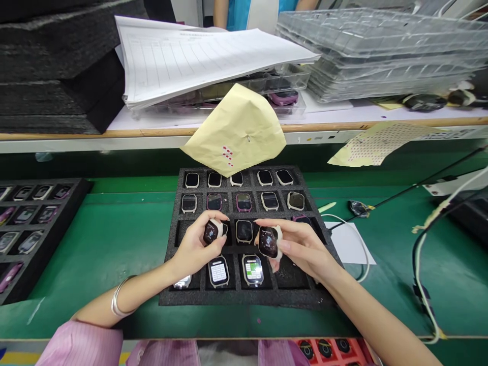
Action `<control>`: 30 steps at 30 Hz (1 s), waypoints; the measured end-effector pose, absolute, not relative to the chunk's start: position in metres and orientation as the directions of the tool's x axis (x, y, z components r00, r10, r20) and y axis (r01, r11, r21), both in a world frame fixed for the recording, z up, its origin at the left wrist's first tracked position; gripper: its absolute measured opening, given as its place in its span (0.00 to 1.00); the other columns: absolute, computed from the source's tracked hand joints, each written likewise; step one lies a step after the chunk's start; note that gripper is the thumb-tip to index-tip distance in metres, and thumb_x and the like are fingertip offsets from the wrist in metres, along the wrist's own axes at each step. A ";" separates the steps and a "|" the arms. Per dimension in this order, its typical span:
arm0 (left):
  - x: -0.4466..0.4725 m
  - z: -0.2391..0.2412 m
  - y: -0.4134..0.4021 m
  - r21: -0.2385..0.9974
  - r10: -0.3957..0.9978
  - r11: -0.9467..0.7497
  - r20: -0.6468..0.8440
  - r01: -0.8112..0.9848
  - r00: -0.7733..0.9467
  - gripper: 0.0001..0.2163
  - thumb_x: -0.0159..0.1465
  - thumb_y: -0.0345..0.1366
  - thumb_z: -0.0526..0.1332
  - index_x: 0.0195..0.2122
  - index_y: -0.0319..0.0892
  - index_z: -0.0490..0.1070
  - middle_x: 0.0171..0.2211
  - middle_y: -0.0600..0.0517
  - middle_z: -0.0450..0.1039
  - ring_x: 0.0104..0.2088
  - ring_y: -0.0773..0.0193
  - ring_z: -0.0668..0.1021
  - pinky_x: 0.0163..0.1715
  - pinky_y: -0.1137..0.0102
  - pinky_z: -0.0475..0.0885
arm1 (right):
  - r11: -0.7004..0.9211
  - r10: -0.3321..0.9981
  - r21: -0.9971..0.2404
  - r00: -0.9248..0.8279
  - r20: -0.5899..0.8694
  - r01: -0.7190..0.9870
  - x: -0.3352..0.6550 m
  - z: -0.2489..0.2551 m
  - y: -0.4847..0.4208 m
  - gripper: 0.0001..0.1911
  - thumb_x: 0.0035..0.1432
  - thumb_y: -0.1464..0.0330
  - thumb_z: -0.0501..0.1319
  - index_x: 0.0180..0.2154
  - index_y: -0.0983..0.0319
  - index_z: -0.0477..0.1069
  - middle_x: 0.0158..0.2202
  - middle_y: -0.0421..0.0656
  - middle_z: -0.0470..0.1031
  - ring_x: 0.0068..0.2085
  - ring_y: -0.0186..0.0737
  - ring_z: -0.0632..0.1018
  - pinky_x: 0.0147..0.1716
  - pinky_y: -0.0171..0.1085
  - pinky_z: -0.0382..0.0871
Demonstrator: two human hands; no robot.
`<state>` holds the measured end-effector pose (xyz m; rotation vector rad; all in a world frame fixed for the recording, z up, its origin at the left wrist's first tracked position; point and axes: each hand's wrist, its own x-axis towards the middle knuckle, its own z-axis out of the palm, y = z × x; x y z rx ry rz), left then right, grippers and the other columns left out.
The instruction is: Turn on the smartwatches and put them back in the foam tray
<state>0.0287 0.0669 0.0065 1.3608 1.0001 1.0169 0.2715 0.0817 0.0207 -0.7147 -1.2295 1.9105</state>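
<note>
Both of my hands are above a black foam tray [236,297] whose compartments hold several strapless smartwatches. My left hand [198,244] is closed round a smartwatch [212,232], its dark screen showing a small pale graphic. In my right hand [297,244], thumb and fingers grip another smartwatch [269,241] with a light case and a similar graphic. Between the hands, a dark-screened watch [244,231] lies in its slot. Along the front row, a lit watch [218,271] shows a white grid, and its neighbour [252,269] shows white and green blocks.
Another foam tray [72,203] of watches lies at left on the green table [114,254]. Yellow paper [236,132] hangs from the shelf over the tray's back edge. Cables [419,269] run at right. Clear plastic trays [381,56] are stacked on the shelf. A person [263,12] is behind it.
</note>
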 end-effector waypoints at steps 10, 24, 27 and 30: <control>0.031 0.001 0.071 0.963 0.887 0.210 -0.115 -0.169 0.448 0.24 0.56 0.32 0.67 0.52 0.45 0.61 0.35 0.54 0.66 0.35 0.64 0.73 0.32 0.72 0.70 | -0.427 0.754 -0.872 -0.626 -0.198 -0.239 0.266 0.020 0.082 0.27 0.63 0.68 0.61 0.62 0.59 0.60 0.53 0.52 0.73 0.34 0.41 0.81 0.22 0.35 0.79; 0.033 -0.006 0.071 0.874 0.889 0.337 -0.172 -0.350 0.425 0.17 0.60 0.26 0.57 0.51 0.43 0.68 0.45 0.47 0.75 0.47 0.54 0.78 0.43 0.61 0.77 | -0.224 0.842 -0.974 -0.509 -0.182 -0.023 0.264 0.020 0.081 0.29 0.62 0.68 0.61 0.62 0.58 0.59 0.47 0.47 0.73 0.28 0.32 0.74 0.19 0.29 0.72; 0.033 -0.003 0.071 0.880 0.892 0.334 -0.179 -0.338 0.416 0.17 0.60 0.26 0.57 0.50 0.43 0.69 0.44 0.47 0.76 0.46 0.54 0.79 0.42 0.61 0.78 | -0.225 0.843 -0.974 -0.507 -0.183 -0.024 0.265 0.018 0.081 0.29 0.62 0.68 0.60 0.64 0.58 0.58 0.46 0.47 0.75 0.28 0.33 0.75 0.17 0.29 0.70; 0.033 -0.001 0.072 0.886 0.891 0.332 -0.182 -0.323 0.416 0.17 0.60 0.26 0.57 0.50 0.43 0.69 0.44 0.48 0.76 0.45 0.55 0.79 0.42 0.62 0.79 | -0.223 0.843 -0.974 -0.507 -0.177 -0.031 0.266 0.018 0.082 0.28 0.62 0.68 0.59 0.63 0.59 0.59 0.48 0.49 0.76 0.27 0.33 0.76 0.17 0.29 0.70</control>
